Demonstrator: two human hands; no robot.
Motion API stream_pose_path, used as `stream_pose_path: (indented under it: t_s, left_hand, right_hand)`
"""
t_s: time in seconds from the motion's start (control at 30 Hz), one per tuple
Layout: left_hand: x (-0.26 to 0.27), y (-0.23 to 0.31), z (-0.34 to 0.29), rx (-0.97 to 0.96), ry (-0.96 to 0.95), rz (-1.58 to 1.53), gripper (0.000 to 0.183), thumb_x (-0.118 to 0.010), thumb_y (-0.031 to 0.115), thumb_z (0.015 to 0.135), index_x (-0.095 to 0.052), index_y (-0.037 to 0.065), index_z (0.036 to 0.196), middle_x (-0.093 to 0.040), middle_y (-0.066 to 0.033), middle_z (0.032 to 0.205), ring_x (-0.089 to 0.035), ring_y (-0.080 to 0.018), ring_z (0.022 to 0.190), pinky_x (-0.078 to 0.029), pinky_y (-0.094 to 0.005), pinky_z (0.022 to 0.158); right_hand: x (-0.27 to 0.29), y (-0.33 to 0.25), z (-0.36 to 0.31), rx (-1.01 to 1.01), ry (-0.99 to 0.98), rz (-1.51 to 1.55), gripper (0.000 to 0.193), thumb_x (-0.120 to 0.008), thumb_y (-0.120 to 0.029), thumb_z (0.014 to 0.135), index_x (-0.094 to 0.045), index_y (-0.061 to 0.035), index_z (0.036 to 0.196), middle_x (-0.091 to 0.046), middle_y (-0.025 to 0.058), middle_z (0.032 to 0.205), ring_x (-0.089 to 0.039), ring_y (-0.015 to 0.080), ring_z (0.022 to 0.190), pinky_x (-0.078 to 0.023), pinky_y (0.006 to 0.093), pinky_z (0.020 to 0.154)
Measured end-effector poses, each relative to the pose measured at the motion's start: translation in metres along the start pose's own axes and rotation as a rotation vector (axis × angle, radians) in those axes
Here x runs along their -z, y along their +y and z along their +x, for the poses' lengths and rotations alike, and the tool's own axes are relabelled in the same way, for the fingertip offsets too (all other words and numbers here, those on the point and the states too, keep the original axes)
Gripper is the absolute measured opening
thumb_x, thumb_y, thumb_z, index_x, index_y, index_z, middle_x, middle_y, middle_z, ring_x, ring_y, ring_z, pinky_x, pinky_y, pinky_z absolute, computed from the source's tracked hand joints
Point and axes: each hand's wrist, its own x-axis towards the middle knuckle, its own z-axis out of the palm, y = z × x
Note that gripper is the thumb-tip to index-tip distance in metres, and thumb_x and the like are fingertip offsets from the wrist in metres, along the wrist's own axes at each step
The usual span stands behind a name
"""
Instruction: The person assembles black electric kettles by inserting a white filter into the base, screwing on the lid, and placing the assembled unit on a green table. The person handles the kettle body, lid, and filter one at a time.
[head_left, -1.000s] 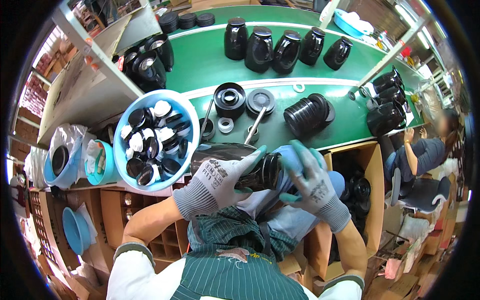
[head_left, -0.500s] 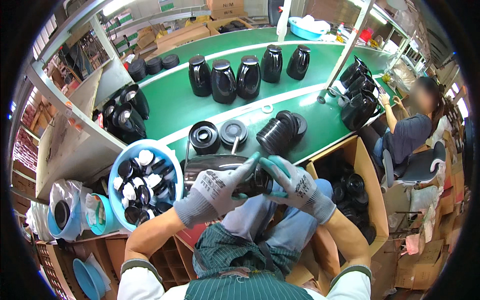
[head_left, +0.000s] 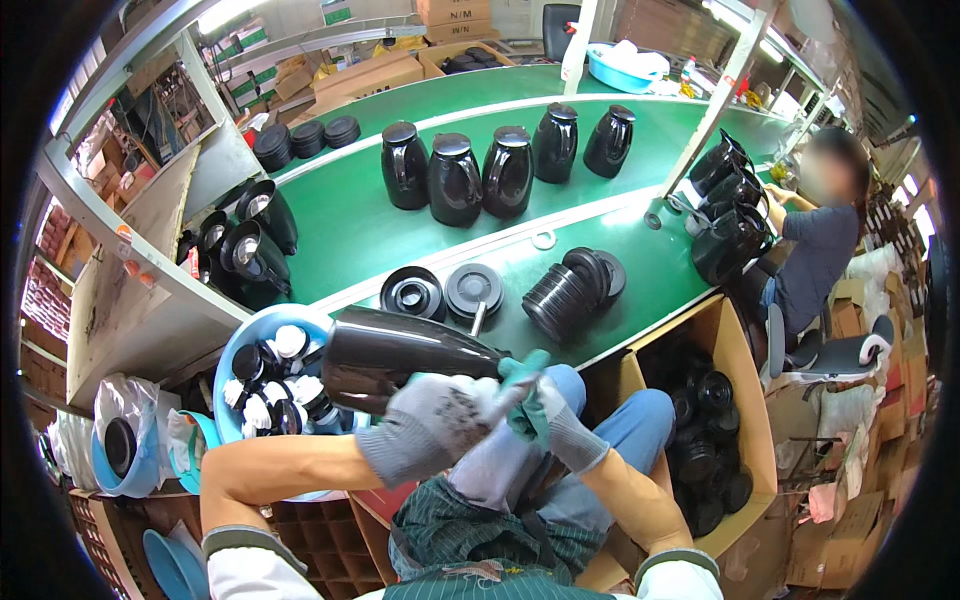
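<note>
I have the black jug body (head_left: 400,355) lying on its side across my lap, its fat end off to my left and its narrow end at my grip. My left hand (head_left: 435,425), in a grey knit glove, is wrapped closed over the lower side of the jug near the narrow end. My right hand (head_left: 550,425), gloved grey with green fingertips, is closed at that narrow end, just beside my left; what sits under its fingers I cannot tell, since the gloves hide it.

To do this well, I judge that the left should stay the anchor: squeeze firmly enough that the smooth shell cannot roll, and let the right do the fine work at the end, kept square to the opening. Glossy plastic in knit gloves may slip, so I would keep the jug low over my knees.

Just beyond my left hand sits the blue tub (head_left: 232,350) of small black-and-white caps. Ahead of my grip, on the green belt (head_left: 340,230), lie a stack of ribbed black rings (head_left: 557,298) and two black discs (head_left: 443,292).
</note>
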Motion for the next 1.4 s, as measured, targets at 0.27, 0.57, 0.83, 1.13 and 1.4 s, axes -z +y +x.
stream_pose_path:
  t_s: [0.27, 0.57, 0.83, 1.13, 1.4]
  left_hand:
    - [-0.042, -0.215, 0.015, 0.767, 0.554, -0.210, 0.066, -0.078, 0.026, 0.086, -0.058, -0.001, 0.142, -0.073, -0.0256, 0.117, -0.074, -0.0359, 0.104, -0.057, -0.0426, 0.092]
    - [-0.168, -0.350, 0.087, 0.965, 1.246, -0.514, 0.074, -0.070, 0.033, 0.093, -0.041, 0.002, 0.154, -0.067, -0.0326, 0.122, -0.068, -0.0455, 0.111, -0.054, -0.0478, 0.093]
    - [-0.210, -0.310, 0.091, 1.005, 0.921, -0.714, 0.104, -0.064, 0.052, 0.095, -0.008, -0.002, 0.163, -0.053, -0.0359, 0.144, -0.054, -0.0476, 0.134, -0.044, -0.0463, 0.112]
    - [-0.126, -0.366, -0.113, 1.603, -0.026, 0.385, 0.052, -0.078, 0.035, 0.084, -0.064, 0.021, 0.131, -0.064, -0.0087, 0.128, -0.060, -0.0297, 0.118, -0.051, -0.0499, 0.088]
    - [-0.090, -0.319, -0.153, 0.967, 0.490, 0.266, 0.044, -0.083, 0.015, 0.073, -0.072, 0.012, 0.116, -0.066, -0.0114, 0.113, -0.060, -0.0332, 0.109, -0.051, -0.0440, 0.097]
  right_hand:
    - [-0.026, -0.039, 0.013, 0.023, -0.245, -0.156, 0.051, -0.055, -0.036, 0.109, -0.049, -0.0059, 0.149, -0.068, 0.0130, 0.113, -0.072, 0.0194, 0.091, -0.059, 0.0337, 0.081]
    - [0.024, -0.001, -0.006, 0.014, -0.036, -0.363, 0.057, -0.045, -0.040, 0.112, -0.047, 0.0029, 0.150, -0.067, 0.0194, 0.123, -0.071, 0.0271, 0.102, -0.057, 0.0384, 0.094]
    - [0.020, 0.006, 0.017, -0.153, 0.009, -0.377, 0.056, -0.051, -0.034, 0.110, -0.045, 0.0067, 0.148, -0.068, 0.0216, 0.119, -0.072, 0.0277, 0.101, -0.058, 0.0365, 0.091]
    - [0.014, 0.022, 0.016, -0.111, 0.005, -0.358, 0.048, -0.056, -0.018, 0.108, -0.047, 0.0072, 0.147, -0.069, 0.0192, 0.119, -0.071, 0.0224, 0.100, -0.056, 0.0332, 0.092]
    - [-0.014, -0.001, -0.002, 0.045, -0.033, -0.574, 0.041, -0.054, -0.011, 0.108, -0.053, 0.0064, 0.144, -0.070, 0.0148, 0.120, -0.068, 0.0165, 0.103, -0.052, 0.0290, 0.093]
